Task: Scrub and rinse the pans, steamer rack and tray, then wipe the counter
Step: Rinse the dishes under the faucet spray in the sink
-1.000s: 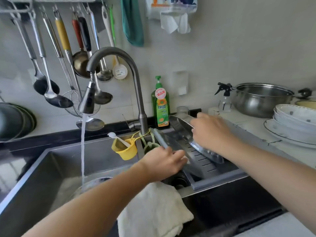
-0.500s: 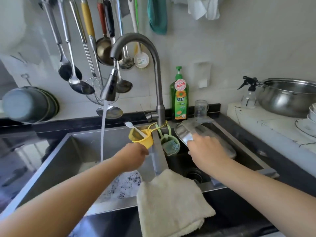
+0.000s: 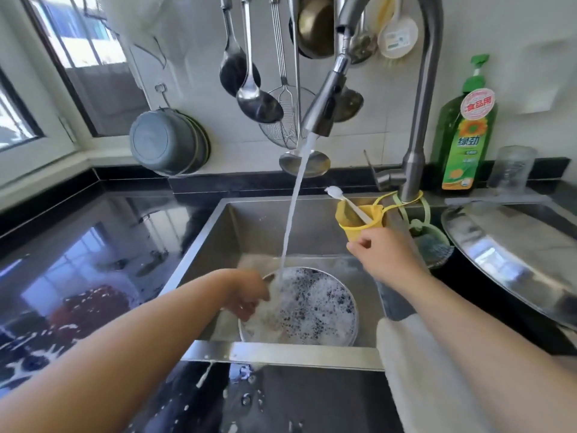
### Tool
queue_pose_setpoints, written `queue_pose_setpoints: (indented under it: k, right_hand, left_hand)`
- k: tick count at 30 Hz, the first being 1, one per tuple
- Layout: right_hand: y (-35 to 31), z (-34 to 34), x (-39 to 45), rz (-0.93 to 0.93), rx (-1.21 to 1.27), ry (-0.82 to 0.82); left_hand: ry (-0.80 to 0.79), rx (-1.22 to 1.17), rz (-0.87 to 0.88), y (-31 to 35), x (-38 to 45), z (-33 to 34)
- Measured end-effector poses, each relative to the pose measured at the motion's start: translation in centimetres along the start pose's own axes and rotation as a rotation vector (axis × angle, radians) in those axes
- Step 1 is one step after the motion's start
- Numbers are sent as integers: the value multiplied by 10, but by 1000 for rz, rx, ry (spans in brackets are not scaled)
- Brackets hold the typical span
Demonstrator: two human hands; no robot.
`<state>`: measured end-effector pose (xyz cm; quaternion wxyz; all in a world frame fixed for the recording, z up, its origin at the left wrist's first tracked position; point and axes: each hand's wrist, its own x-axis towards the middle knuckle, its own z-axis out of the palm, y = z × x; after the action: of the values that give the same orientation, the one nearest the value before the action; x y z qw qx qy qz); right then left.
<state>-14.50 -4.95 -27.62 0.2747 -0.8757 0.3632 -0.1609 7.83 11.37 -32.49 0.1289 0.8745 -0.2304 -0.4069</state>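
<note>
A round perforated steamer rack (image 3: pixel 312 310), covered in foam, lies in the left sink basin (image 3: pixel 249 232). My left hand (image 3: pixel 246 295) grips its left rim. Water from the faucet head (image 3: pixel 324 101) lands on the rack next to that hand. My right hand (image 3: pixel 384 254) hovers over the basin's right side, just below a yellow hanging cup (image 3: pixel 359 223); its fingers are loosely curled and I see nothing in them. A shiny steel tray (image 3: pixel 515 254) lies tilted over the right basin, with no hand on it.
A white cloth (image 3: pixel 415 354) drapes over the sink divider under my right forearm. A green scrubber holder (image 3: pixel 432 245), a dish soap bottle (image 3: pixel 462 135) and a glass (image 3: pixel 512 167) stand near the faucet. Ladles hang above. The black counter (image 3: pixel 78 276) is wet with foam splashes.
My view swung left. My left hand dropped into the basin and took the rack's rim. My right hand let go of the steel tray and moved left to the yellow cup.
</note>
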Motion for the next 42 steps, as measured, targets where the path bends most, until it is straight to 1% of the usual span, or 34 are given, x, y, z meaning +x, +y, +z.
queue_pose_setpoints:
  k: [3,7,10,12,15,17,18,21,23,25,29,30,32,34,37,40,42]
  right_hand:
    - [8,9,6,-9,59,-103]
    - [17,0,11,-5,136,-85]
    - [20,1,14,-9,163,-107]
    - [20,3,16,-23,161,-123]
    - [21,5,19,-28,159,-127]
    - [21,4,18,-24,161,-140]
    - [21,3,18,-19,167,-145]
    - [21,2,17,-12,176,-169]
    - [21,2,17,-11,174,-181]
    - [21,2,16,-14,162,-192]
    - [19,2,16,-31,119,-231]
    - [18,2,15,-32,108,-244]
    - [15,1,14,-25,93,-268]
    - [14,0,13,-17,94,-279]
    - [15,1,12,-14,98,-274]
    - [18,-1,12,-18,103,-266]
    - [17,0,9,-22,124,-225]
  left_hand:
    - [-60,-44,-29,7,31,10]
    - [-35,-24,-28,16,69,34]
    - [-19,90,-3,21,90,48]
    - [-1,42,-6,26,98,53]
    - [-78,-95,-42,33,101,56]
    - [-87,-104,-44,40,101,60]
    - [-79,-60,-41,44,103,62]
    - [-65,237,-16,51,99,68]
    - [-80,315,-2,49,100,71]
    - [-102,260,-6,44,102,68]
    - [-185,-2,-55,38,97,44]
    - [-175,-51,-49,35,98,36]
    - [-82,-121,-39,30,95,18]
    - [6,-247,-12,30,91,3]
    - [131,-391,78,45,57,-10]
    - [264,-440,168,58,25,-19]
    - [328,-455,199,55,5,-25]
